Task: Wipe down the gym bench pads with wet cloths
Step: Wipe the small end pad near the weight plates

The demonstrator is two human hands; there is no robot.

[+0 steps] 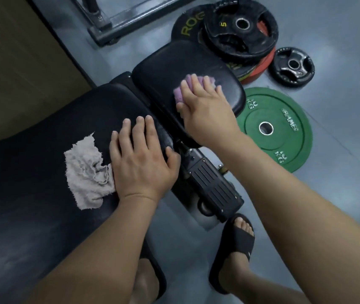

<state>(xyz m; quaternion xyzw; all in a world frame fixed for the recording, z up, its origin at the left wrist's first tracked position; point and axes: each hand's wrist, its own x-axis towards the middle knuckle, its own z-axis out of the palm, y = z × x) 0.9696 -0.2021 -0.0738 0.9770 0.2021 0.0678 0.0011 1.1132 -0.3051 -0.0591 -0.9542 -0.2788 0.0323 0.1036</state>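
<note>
Gym floor, seen from overhead: your right grip (pixel 205 106) lies flat, fingers spread and straight, pressing a purple cloth (pixel 179 95) onto the short pad (pixel 165 66), near the pad's rt edge; nothing is clenched, palm simply bears down. Your left grip (pixel 141 163) is likewise released, palm down w/ fingers straight on the long pad (pixel 43 132), close to the end that faces the short pad, thumb at the pad's edge. A frayed grey-white cloth (pixel 84 170) lies crumpled on the long pad just beside that grip, its nearest edge touching or slipping under the little-finger side; can't tell which. Between and below the 2 pads shows the black metal frame (pixel 214 189). On the grey floor (pixel 339 51) beyond: a green 10 kg plate (pixel 284 145), a stack of black plates (pixel 240 31) over a red plate (pixel 262 64), and a small black plate (pixel 293 64) apart. Black sandals (pixel 238 240) on both feet, btm of shot.
</note>
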